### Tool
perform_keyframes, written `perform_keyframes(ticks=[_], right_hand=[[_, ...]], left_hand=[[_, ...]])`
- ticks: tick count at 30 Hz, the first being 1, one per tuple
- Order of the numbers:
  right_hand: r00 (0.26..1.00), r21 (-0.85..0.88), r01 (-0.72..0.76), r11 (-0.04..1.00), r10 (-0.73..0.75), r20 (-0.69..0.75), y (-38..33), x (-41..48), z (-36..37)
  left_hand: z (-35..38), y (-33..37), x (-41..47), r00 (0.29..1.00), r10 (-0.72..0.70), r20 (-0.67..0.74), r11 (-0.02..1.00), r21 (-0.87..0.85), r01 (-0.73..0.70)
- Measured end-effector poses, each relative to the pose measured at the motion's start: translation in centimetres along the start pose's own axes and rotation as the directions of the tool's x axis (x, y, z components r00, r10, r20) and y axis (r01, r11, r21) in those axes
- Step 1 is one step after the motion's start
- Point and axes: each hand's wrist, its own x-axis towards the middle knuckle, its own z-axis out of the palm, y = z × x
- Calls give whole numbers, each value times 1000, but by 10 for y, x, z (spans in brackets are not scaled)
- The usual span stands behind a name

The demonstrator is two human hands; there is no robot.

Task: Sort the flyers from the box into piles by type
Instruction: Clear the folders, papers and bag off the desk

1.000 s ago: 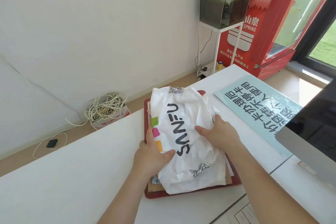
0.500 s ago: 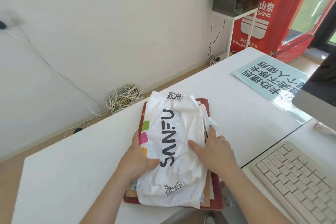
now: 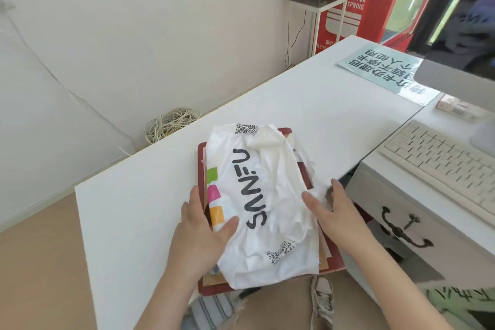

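Observation:
A flat red box [image 3: 284, 133] lies on the white table [image 3: 139, 217], its near end past the table's front edge. On top of it lies a crumpled white plastic bag [image 3: 273, 211] with black lettering, QR codes and green, pink and orange tabs. Paper edges [image 3: 322, 252] show under the bag along the right side. My left hand [image 3: 199, 238] grips the bag's left edge, thumb on top. My right hand [image 3: 334, 214] holds the bag's right side, thumb on top and fingers around its edge.
A pale blue sign [image 3: 385, 72] with large characters lies at the table's far right. A monitor [image 3: 460, 35] and a beige keyboard [image 3: 439, 163] stand on a lower desk to the right. A coil of cable [image 3: 171, 123] lies on the floor by the wall.
The box with the bag has come nearer to me, its near end now past the table's front edge. Both hands keep their hold on the bag's sides.

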Motion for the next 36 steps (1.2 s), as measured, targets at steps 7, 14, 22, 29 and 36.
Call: perform_keyframes(ticks=[7, 14, 22, 29, 36], right_hand=[[987, -166, -71, 984, 93, 130, 20, -34, 18], [986, -167, -39, 985, 65, 156, 32, -8, 23], [973, -72, -83, 994, 96, 208, 79, -52, -10], [971, -1, -112, 994, 109, 212, 164, -120, -59], [983, 16, -159, 987, 157, 94, 238, -168, -87]], left_hand=[[7, -11, -38, 990, 89, 112, 956, 269, -116], [21, -14, -24, 994, 14, 109, 985, 170, -33], [45, -13, -95, 999, -31, 34, 971, -235, 38], [111, -4, -182, 995, -39, 96, 856, -511, 83], [183, 3, -239, 985, -7, 173, 805, -583, 108]])
